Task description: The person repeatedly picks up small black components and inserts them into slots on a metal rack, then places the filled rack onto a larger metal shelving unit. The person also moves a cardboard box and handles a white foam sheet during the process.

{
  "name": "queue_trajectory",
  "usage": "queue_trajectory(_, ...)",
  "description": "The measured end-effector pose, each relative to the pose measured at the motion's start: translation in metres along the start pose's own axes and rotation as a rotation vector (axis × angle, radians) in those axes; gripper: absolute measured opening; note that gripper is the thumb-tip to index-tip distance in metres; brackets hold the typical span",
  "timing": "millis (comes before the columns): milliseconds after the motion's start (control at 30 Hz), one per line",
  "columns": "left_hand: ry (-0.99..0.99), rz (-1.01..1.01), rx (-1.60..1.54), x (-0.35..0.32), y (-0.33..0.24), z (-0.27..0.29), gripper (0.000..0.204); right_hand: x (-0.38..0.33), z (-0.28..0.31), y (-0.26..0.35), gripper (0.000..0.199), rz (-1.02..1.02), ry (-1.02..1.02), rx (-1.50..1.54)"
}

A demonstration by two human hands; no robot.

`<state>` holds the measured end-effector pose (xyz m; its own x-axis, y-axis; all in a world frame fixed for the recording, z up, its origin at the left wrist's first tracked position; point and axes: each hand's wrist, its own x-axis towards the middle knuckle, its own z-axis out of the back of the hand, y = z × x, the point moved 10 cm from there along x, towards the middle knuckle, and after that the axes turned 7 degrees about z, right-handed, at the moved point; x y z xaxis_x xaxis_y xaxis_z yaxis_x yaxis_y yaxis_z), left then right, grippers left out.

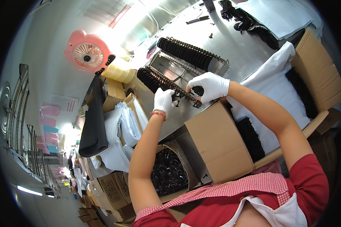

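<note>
On the metal worktop stands a metal rack (173, 69) with two rows of thin black round pieces set along toothed rails. The far row of black pieces (185, 54) is long; the near row (149, 80) is shorter and leaves part of its rail bare. My left hand (164, 100), in a white glove, is closed at the near rail, with a small dark part at its fingertips that I cannot make out. My right hand (212, 87), also gloved, is closed round a small black rounded piece (197, 90) at the right end of that rail.
An open box (170, 172) of small black parts sits near my left forearm. A cardboard box (219, 142) with white lining and black fuzzy pieces (250, 138) stands at right. A pink fan (88, 53), yellow tape rolls (118, 72) and a black pen (197, 20) lie beyond.
</note>
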<state>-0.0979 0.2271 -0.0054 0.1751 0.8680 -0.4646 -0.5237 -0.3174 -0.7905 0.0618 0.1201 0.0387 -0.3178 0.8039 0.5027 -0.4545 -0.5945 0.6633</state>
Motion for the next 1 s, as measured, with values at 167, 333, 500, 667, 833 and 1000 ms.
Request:
queue_trajectory(167,-0.277,-0.208,1.084,-0.003,-0.040,0.013,0.037,0.002,0.001,0.003,0.040,-0.042,-0.076,-0.002)
queue_trajectory(333,-0.084,-0.166,0.573,-0.049,-0.030,0.024,0.032,0.002,0.010,0.028,0.068,-0.053,-0.349,0.000)
queue_trajectory(500,0.229,-0.439,0.276,-0.099,-0.036,-0.023,0.027,0.016,-0.015,0.074,0.079,-0.027,-0.251,-0.016)
queue_trajectory(667,0.186,-0.335,0.524,-0.052,-0.049,-0.001,0.044,0.005,0.004,0.035,0.053,-0.077,-0.250,-0.059)
queue_trajectory(833,-0.307,-0.485,0.497,0.059,-0.035,0.093,0.045,0.011,-0.015,0.005,0.040,-0.031,-0.036,-0.038)
queue_trajectory(1000,-0.165,-0.365,0.473,0.067,-0.047,0.048,0.029,0.009,-0.011,0.000,0.040,-0.092,0.096,0.017)
